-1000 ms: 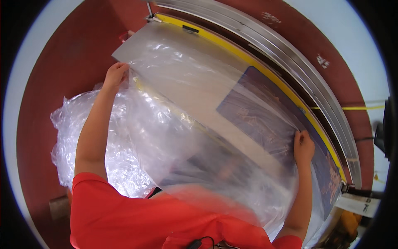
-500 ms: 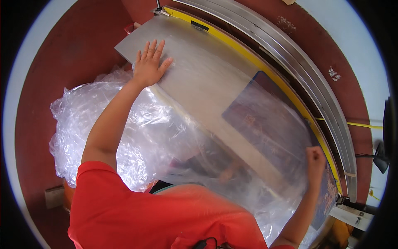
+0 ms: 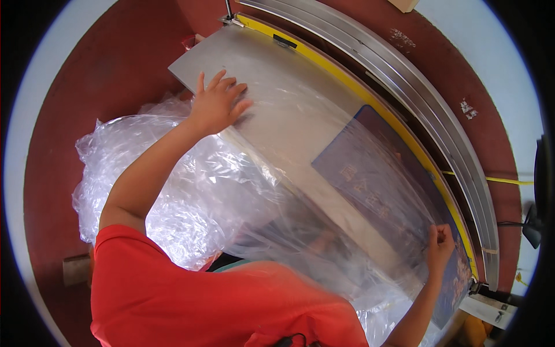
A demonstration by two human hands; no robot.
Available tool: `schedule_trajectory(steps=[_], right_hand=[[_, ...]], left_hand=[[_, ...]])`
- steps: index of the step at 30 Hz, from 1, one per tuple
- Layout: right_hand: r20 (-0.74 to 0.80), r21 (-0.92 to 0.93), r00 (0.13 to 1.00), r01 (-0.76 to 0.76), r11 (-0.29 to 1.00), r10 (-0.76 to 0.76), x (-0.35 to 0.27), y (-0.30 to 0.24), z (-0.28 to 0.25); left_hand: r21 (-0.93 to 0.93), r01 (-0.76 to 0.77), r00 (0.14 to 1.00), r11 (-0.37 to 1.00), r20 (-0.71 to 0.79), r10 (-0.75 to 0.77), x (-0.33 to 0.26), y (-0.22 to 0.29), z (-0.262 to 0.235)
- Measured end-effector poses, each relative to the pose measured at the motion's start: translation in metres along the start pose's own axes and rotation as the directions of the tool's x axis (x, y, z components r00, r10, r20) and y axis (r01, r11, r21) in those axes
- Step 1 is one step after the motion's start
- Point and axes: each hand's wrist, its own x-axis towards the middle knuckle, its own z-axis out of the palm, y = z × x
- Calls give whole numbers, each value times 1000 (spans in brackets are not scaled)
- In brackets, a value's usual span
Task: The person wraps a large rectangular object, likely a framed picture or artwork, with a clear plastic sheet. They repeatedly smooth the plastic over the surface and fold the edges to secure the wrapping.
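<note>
My left hand [image 3: 219,106] is over the left part of a grey metal worktop [image 3: 214,49], its fingers spread and nothing held in them. A sheet of clear plastic film [image 3: 277,110] stretches across the worktop from beside that hand to the right. My right hand [image 3: 441,243] pinches the film near the worktop's right end. Under the film lies a dark blue-purple flat sheet [image 3: 370,156] with pale printing. A big crumpled heap of the same film [image 3: 167,191] hangs off the worktop's near side, against my red shirt.
A yellow strip [image 3: 335,62] runs along the worktop's far edge, with a long curved-looking metal rail [image 3: 399,75] behind it. Beyond stands a red and white wall [image 3: 491,150]. A yellow cord [image 3: 509,181] and a black device [image 3: 532,225] are at the right.
My left hand has shifted slightly nearer to me, with its fingers bending. My right hand has moved a little nearer too, and the film over the blue-purple sheet looks tauter.
</note>
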Motion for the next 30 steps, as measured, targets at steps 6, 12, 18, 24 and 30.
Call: schedule_trajectory(steps=[6,12,18,24,30], right_hand=[[-111,-165,990,69,984,-88,-6,21,19],[-182,-178,973,112,978,-145,-9,21,23],[-199,-184,973,78,980,-115,-11,22,23],[-195,-182,973,91,979,-127,-9,18,25],[-192,-214,977,51,975,-94,-13,17,26]], left_hand=[[-153,473,877,868,-6,-480,60,-45,32],[-235,295,915,926,349,-203,98,-76,54],[-463,697,684,547,658,-315,106,-64,21],[-591,665,745,456,557,-366,101,-79,52],[-723,679,699,128,582,-416,105,-65,49]])
